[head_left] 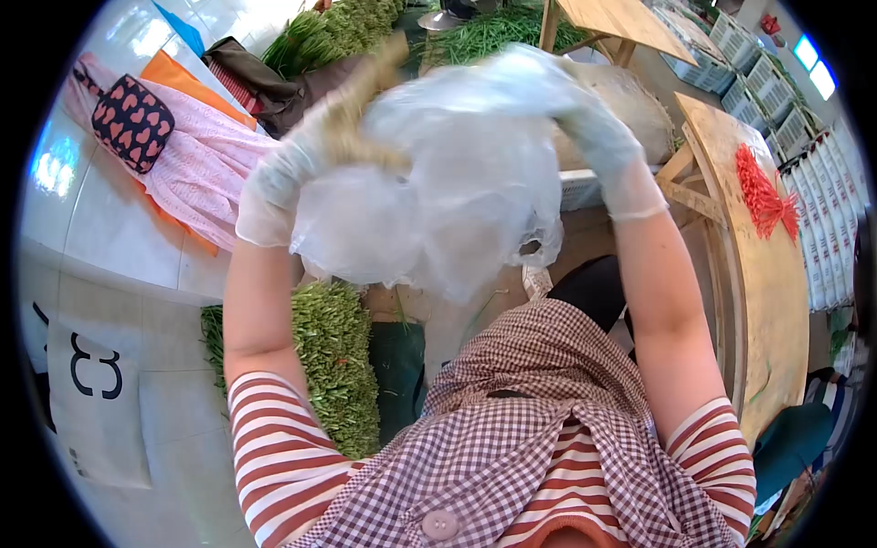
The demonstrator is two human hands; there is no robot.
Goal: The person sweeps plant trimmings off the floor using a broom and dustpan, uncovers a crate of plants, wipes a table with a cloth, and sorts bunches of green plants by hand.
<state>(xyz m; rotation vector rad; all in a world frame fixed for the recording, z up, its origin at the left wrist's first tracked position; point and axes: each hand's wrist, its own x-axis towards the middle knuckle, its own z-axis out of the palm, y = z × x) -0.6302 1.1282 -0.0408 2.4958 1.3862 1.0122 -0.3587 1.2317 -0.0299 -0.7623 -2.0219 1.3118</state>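
A clear plastic bag (484, 183), blurred by motion, hangs in front of my chest. My right hand (548, 82), in a whitish glove, grips its upper edge; the fingers are partly hidden in the plastic. My left hand (352, 119) wears a yellowed work glove with a clear cuff. Its thumb and fingers are spread apart beside the bag's left edge, and the outline is smeared. Below my left forearm stands a stack of cut green stalks (333, 374), ends facing up.
A wooden table (767, 301) on the right carries red ties (766, 192). More green bundles (333, 41) lie at the back left, near a pink cloth (206, 169) with a heart-patterned pouch (133, 122). White crates (758, 87) are stacked at the back right.
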